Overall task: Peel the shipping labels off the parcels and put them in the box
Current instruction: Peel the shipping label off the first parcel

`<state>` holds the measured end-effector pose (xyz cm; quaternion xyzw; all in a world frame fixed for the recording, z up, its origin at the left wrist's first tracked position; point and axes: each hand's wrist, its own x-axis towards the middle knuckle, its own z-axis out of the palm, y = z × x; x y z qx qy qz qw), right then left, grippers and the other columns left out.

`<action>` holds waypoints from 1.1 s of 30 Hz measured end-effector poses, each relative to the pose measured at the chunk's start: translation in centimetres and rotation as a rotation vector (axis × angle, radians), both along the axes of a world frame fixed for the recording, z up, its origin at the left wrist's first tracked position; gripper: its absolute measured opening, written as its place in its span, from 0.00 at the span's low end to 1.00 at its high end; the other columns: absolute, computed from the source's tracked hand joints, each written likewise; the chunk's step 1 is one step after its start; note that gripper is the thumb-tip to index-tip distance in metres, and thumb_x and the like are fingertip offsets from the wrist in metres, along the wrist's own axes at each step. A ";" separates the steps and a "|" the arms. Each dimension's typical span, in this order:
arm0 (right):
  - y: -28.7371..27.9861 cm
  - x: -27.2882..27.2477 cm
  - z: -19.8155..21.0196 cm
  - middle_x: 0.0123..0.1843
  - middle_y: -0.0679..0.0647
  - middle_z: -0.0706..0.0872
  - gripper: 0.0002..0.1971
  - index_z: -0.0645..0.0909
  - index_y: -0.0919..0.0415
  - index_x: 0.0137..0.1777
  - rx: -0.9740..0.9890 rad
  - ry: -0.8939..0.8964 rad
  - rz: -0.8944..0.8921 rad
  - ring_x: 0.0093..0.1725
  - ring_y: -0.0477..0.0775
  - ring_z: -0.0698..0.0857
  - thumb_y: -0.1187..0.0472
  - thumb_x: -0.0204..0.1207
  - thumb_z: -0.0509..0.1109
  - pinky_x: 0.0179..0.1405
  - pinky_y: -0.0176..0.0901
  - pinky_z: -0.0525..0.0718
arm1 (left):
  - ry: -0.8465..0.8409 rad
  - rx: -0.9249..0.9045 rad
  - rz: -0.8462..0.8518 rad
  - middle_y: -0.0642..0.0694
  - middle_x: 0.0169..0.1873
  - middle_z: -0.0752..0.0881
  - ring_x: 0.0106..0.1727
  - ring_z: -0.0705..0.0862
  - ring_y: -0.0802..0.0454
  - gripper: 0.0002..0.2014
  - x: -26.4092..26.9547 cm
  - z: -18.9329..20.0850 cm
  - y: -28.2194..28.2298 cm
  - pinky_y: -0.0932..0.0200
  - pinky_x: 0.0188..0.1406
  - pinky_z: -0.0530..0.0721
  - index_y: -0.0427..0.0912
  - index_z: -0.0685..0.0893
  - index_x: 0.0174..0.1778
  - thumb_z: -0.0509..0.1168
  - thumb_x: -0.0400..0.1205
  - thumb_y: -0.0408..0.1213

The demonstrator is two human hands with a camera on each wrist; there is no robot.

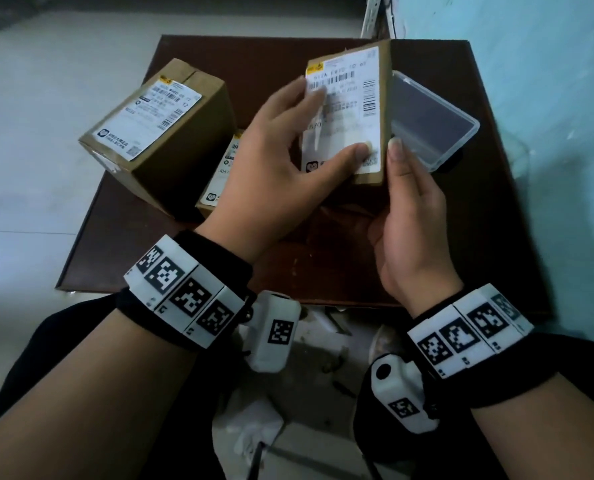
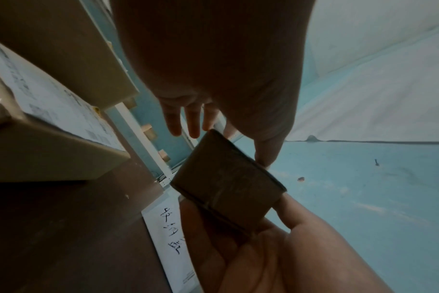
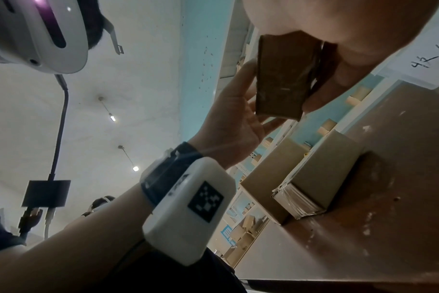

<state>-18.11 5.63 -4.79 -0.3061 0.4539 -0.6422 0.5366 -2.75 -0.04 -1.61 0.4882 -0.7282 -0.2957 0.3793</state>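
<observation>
My right hand point(image 1: 392, 174) holds a small cardboard parcel point(image 1: 386, 98) tilted up above the table, thumb on its right edge and fingers under it. A white shipping label point(image 1: 352, 109) covers its upper face. My left hand point(image 1: 337, 121) lies spread on that label, fingers straight near the barcode and thumb tip pressing by the lower right corner. The left wrist view shows the parcel's end point(image 2: 226, 182) between both hands. A clear plastic box point(image 1: 430, 123) lies open-topped behind the parcel, at the right.
Two more labelled parcels sit on the brown table point(image 1: 143, 237) at the left: a large one point(image 1: 181, 140) and a small one point(image 1: 215, 188) partly hidden by my left hand. A wall runs close along the right. Paper scraps lie on the floor point(image 1: 288, 393) below the near edge.
</observation>
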 end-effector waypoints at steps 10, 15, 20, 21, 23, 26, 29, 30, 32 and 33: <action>-0.5 -0.1 -0.7 0.68 0.49 0.94 0.21 0.82 0.61 0.81 -0.071 0.157 -0.138 0.72 0.50 0.91 0.54 0.92 0.69 0.68 0.47 0.90 | -0.023 0.198 -0.106 0.68 0.70 0.81 0.71 0.81 0.74 0.40 0.4 0.2 0.0 0.59 0.74 0.83 0.46 0.73 0.87 0.75 0.82 0.58; -0.3 -0.1 -0.4 0.66 0.51 0.95 0.22 0.83 0.62 0.81 -0.080 0.169 -0.149 0.70 0.51 0.92 0.56 0.90 0.73 0.68 0.49 0.91 | 0.011 0.239 -0.141 0.65 0.67 0.86 0.67 0.84 0.73 0.41 0.8 0.1 -0.3 0.52 0.72 0.86 0.48 0.73 0.87 0.74 0.80 0.61; -0.2 -0.1 -0.3 0.66 0.52 0.95 0.21 0.86 0.63 0.78 -0.086 0.186 -0.179 0.68 0.50 0.93 0.55 0.89 0.75 0.64 0.44 0.91 | -0.028 0.239 -0.176 0.60 0.75 0.84 0.70 0.84 0.69 0.42 1.0 -0.1 -0.5 0.53 0.74 0.84 0.48 0.73 0.87 0.71 0.79 0.63; -0.2 -0.1 -0.3 0.66 0.52 0.95 0.21 0.86 0.62 0.78 -0.082 0.186 -0.177 0.68 0.50 0.93 0.55 0.89 0.75 0.64 0.44 0.91 | -0.041 0.231 -0.178 0.60 0.74 0.84 0.68 0.84 0.70 0.41 1.0 -0.2 -0.5 0.56 0.71 0.85 0.47 0.74 0.87 0.71 0.79 0.63; -0.2 -0.1 -0.3 0.66 0.51 0.95 0.21 0.86 0.62 0.78 -0.072 0.186 -0.175 0.68 0.50 0.92 0.54 0.89 0.75 0.64 0.45 0.91 | -0.061 0.209 -0.182 0.59 0.68 0.88 0.55 0.86 0.74 0.40 1.0 -0.3 -0.6 0.66 0.56 0.85 0.46 0.75 0.86 0.70 0.80 0.63; -0.1 -0.2 -0.2 0.64 0.49 0.96 0.19 0.87 0.60 0.76 -0.058 0.204 -0.183 0.67 0.48 0.93 0.54 0.88 0.76 0.62 0.43 0.91 | -0.060 0.206 -0.182 0.53 0.65 0.91 0.46 0.82 0.75 0.41 1.0 -0.5 -0.7 0.72 0.45 0.75 0.47 0.78 0.84 0.69 0.79 0.67; -0.1 -0.2 -0.1 0.63 0.47 0.96 0.20 0.88 0.57 0.77 -0.048 0.242 -0.186 0.66 0.48 0.93 0.52 0.88 0.76 0.63 0.45 0.92 | -0.056 0.226 -0.183 0.58 0.67 0.89 0.59 0.86 0.69 0.43 1.0 -0.8 -0.9 0.61 0.55 0.83 0.49 0.78 0.84 0.68 0.77 0.72; -0.1 -0.2 -0.2 0.63 0.47 0.96 0.20 0.88 0.57 0.77 -0.047 0.250 -0.185 0.67 0.48 0.93 0.51 0.88 0.76 0.64 0.46 0.92 | -0.058 0.222 -0.177 0.59 0.70 0.88 0.65 0.86 0.67 0.43 1.0 -0.8 -0.9 0.57 0.61 0.85 0.49 0.78 0.84 0.68 0.77 0.72; -0.1 -0.2 -0.2 0.63 0.47 0.96 0.20 0.87 0.57 0.77 -0.053 0.253 -0.182 0.67 0.48 0.93 0.51 0.88 0.76 0.65 0.48 0.92 | -0.050 0.214 -0.165 0.59 0.72 0.86 0.70 0.84 0.67 0.43 1.0 -0.9 -0.9 0.54 0.71 0.85 0.49 0.77 0.84 0.68 0.77 0.71; -0.1 -0.2 -0.2 0.63 0.47 0.96 0.20 0.87 0.57 0.77 -0.059 0.250 -0.186 0.67 0.48 0.93 0.52 0.88 0.76 0.65 0.47 0.92 | -0.044 0.213 -0.163 0.59 0.73 0.86 0.71 0.84 0.67 0.43 1.0 -1.0 -1.0 0.53 0.73 0.84 0.49 0.77 0.85 0.68 0.78 0.71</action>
